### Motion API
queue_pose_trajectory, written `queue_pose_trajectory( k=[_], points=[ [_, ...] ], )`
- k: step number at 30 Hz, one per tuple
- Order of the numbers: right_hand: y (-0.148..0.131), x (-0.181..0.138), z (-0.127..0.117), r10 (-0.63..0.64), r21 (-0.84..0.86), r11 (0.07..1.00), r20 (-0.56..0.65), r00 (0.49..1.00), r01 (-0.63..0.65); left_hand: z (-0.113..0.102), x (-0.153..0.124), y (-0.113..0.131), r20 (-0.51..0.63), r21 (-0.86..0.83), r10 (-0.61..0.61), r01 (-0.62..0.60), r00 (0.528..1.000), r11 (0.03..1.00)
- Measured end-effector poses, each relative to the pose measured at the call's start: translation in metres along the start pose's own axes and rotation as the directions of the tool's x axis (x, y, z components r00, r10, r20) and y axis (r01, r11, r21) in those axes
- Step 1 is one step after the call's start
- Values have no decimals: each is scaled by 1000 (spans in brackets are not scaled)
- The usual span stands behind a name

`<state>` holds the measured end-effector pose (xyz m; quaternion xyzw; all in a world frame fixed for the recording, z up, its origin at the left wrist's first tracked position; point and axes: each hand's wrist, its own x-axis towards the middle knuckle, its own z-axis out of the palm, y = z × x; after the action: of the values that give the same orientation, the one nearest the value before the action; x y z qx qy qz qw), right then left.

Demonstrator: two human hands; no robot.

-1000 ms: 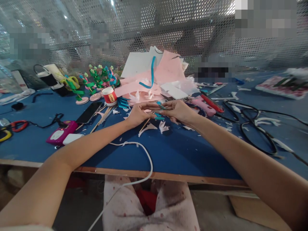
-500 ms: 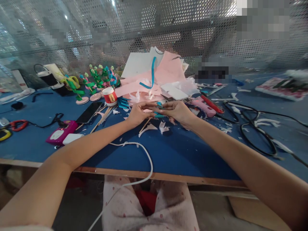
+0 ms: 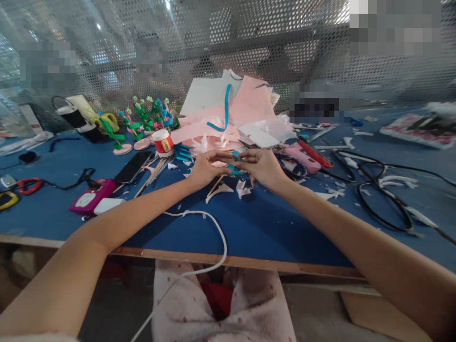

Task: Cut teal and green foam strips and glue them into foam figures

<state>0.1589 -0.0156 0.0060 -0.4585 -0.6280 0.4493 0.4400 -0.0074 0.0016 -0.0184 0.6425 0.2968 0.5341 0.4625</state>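
My left hand (image 3: pixel 204 168) and my right hand (image 3: pixel 263 166) meet above the middle of the blue table (image 3: pixel 249 223). Both pinch a small teal paper strip (image 3: pixel 235 167) fixed to a thin wooden stick (image 3: pixel 214 184) that slants down toward me. White paper scraps (image 3: pixel 242 187) lie on the table just under my hands. Behind them is a heap of pink and white paper sheets (image 3: pixel 235 114) with a teal ribbon strip over it.
A red-and-white glue pot (image 3: pixel 163 142), finished green and teal paper flowers (image 3: pixel 142 118), a phone (image 3: pixel 132 166) and loose sticks lie left of my hands. A pink glue gun (image 3: pixel 301 158) and black cables (image 3: pixel 381 190) lie right. A white cable (image 3: pixel 213 228) runs over the near edge.
My hands have stayed together on the teal strip. The right fingers have shifted slightly lower and closer to the left hand.
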Motion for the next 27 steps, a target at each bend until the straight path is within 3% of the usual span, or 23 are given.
queue_pose_trajectory(
  k=[7,14,23,27],
  points=[
    [11,2,5,-27,55,998,-27,999,28,-1,0,-1,-18,49,12,-11,1000,999],
    [8,-2,10,-8,78,997,-132,991,18,1,-1,0,4,68,36,-36,999,997],
    [3,7,-2,124,163,977,100,987,-140,-2,2,-4,-71,-3,91,-91,993,996],
    [2,5,3,114,191,972,132,985,-138,-1,1,-4,-80,13,81,-80,994,997]
  ],
)
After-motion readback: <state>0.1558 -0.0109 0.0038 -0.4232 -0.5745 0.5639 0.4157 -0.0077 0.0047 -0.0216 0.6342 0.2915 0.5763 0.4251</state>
